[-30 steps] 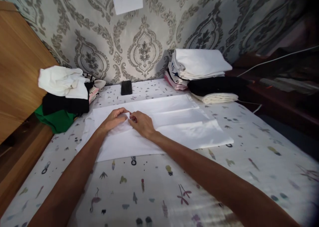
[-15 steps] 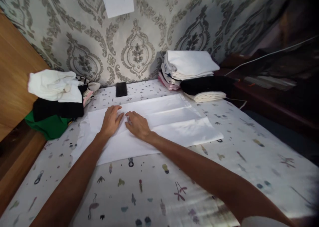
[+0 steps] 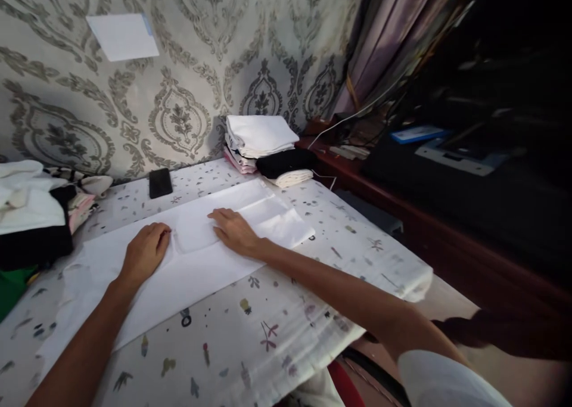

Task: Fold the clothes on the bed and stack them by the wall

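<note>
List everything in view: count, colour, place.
Cloth: one, white, under both hands
Smartphone: one, black, near wall
Folded clothes: several, white, black, cream, pink, stacked beyond cloth
Clothes heap: one, white, black, green, pink, left edge
Printed sheet: one, white with motifs, beneath cloth
Wallpaper: one wall, grey damask, behind
Paper: one, white, wall, upper left
Curtain: one, mauve, upper right
Cable: count unclear, white, right of stack
Flat items: at least two, blue, white, upper right
Ledge: one, dark red, right
Red object: one, bottom
Left hand: one, bare, on cloth
Right hand: one, bare, on cloth
Right sleeve: one, white, lower right
</note>
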### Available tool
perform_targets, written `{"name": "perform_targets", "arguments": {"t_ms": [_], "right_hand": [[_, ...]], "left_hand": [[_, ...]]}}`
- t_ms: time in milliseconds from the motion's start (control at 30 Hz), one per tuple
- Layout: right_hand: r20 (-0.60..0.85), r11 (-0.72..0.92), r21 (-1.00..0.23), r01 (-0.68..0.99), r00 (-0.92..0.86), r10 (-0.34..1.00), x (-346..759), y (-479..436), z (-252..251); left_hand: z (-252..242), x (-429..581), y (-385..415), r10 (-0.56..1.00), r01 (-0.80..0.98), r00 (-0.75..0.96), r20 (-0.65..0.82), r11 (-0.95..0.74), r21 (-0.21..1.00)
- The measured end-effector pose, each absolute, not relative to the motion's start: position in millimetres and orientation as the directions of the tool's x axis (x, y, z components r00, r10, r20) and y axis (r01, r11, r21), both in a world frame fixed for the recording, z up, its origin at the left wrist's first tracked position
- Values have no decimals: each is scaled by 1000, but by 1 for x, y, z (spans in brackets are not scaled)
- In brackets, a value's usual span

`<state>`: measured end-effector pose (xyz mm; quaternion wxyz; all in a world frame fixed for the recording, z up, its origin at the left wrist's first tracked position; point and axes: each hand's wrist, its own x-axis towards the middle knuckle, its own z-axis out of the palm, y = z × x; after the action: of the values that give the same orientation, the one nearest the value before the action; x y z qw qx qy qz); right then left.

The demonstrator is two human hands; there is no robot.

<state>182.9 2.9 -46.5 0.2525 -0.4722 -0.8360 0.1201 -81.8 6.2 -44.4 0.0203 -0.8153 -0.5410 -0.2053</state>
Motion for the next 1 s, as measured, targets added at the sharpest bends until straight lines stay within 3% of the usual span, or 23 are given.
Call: {"name": "perform_targets", "arguments": {"t_ms": [100, 167, 233, 300, 400, 500, 600, 700, 867, 1000], "right_hand": [[280, 449, -286, 846, -374, 884, 256, 6, -51], [264, 306, -238, 922, -242, 934, 301, 11, -50], [276, 158, -236, 959, -90, 957, 332, 14, -47], [317, 109, -272, 956, -18, 948, 345, 10, -44], [385, 281, -317, 906, -148, 911, 334, -10, -43], [314, 501, -295, 813, -413, 855, 315, -33, -48], [181, 527, -281, 802, -495, 850, 311, -46, -54], [140, 494, -289, 820, -474, 869, 316, -49, -56], [279, 437, -499, 748, -339, 899, 327, -44, -47], [395, 226, -704, 673, 108, 912, 350, -32, -40]], "left_hand": [[-45, -84, 7, 880, 897, 315, 357, -398, 190], [-41, -85, 7, 889, 898, 317, 330, -393, 196], [-32, -80, 5, 904, 908, 301, 302, -369, 199], [-21, -66, -3, 909, 923, 267, 320, -336, 185], [-12, -28, -23, 873, 895, 332, 357, -411, 172], [-23, 8, -48, 768, 745, 608, 203, -640, 190], [-43, 19, -64, 664, 646, 747, 43, -739, 191], [-54, 10, -68, 664, 653, 747, 9, -736, 179], [-35, 14, -54, 701, 672, 713, -11, -679, 297], [-15, 64, -12, 752, 631, 655, 75, -599, 493]]}}
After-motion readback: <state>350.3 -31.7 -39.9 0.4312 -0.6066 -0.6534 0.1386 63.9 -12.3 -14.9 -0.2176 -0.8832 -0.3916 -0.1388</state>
